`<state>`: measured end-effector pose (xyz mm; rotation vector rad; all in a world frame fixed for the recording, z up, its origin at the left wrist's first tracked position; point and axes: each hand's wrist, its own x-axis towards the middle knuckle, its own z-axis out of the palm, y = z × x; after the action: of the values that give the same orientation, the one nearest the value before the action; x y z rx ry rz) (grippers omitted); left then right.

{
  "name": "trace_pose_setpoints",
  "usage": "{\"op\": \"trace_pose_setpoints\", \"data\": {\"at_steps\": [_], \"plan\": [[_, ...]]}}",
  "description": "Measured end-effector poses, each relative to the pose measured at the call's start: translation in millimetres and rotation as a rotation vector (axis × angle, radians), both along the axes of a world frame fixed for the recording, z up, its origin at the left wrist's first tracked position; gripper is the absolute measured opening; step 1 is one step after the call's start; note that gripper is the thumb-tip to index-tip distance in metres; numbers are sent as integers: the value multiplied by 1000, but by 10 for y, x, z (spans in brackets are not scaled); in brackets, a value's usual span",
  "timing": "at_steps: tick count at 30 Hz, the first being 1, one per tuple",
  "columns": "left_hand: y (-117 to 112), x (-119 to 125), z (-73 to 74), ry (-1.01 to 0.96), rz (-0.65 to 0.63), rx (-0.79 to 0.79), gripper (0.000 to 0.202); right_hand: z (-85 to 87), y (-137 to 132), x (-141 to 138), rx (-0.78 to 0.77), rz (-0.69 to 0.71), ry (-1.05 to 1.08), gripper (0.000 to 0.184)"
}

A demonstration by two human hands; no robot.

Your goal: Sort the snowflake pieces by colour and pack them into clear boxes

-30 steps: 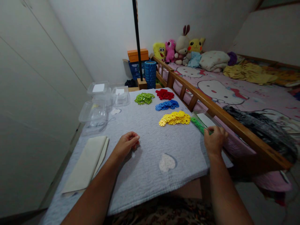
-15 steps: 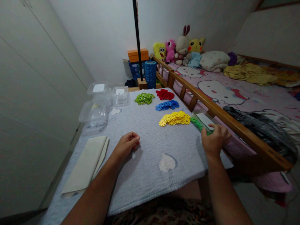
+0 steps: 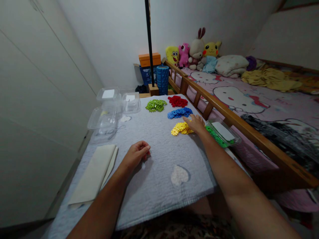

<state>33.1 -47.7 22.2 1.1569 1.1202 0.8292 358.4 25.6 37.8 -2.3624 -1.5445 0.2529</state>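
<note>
My left hand (image 3: 138, 152) rests on the cloth near the table's middle, fingers curled in with the thumb against them; whatever they may hold is hidden. Over the pile of yellow flower-shaped discs (image 3: 180, 128) reaches my right hand (image 3: 196, 124), its thumb and fingers apart. Its fingertips are close to the pile of blue flower-shaped discs (image 3: 179, 113), and I cannot tell whether they touch. Part of the yellow pile is covered by this hand. Beside it, at the table's right edge, sits a clear plastic box (image 3: 235, 141) with green pieces (image 3: 216, 136) and a white label.
Red pieces (image 3: 177, 101) and light green pieces (image 3: 156, 105) lie farther back. Clear containers (image 3: 102, 119) stand at the back left, with a folded cream cloth (image 3: 93, 176) in front. A wooden bed rail (image 3: 230, 121) runs along the right side.
My right hand has let go of the clear box with green pieces and moved left and away from me, over the yellow discs. My left hand stays where it was.
</note>
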Motion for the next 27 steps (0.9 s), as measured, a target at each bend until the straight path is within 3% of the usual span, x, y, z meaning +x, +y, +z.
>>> {"op": "trace_pose_setpoints", "data": {"at_steps": [6,18,27], "plan": [[7,0,0,-18,-7,-16,33,2,30,19,-163,-30,3,81],[-7,4,52,53,-27,5,33,-98,-318,-441,-32,57,-111,57],[-3,16,41,65,-15,25,36,-140,-556,-971,26,279,-120,51]]}}
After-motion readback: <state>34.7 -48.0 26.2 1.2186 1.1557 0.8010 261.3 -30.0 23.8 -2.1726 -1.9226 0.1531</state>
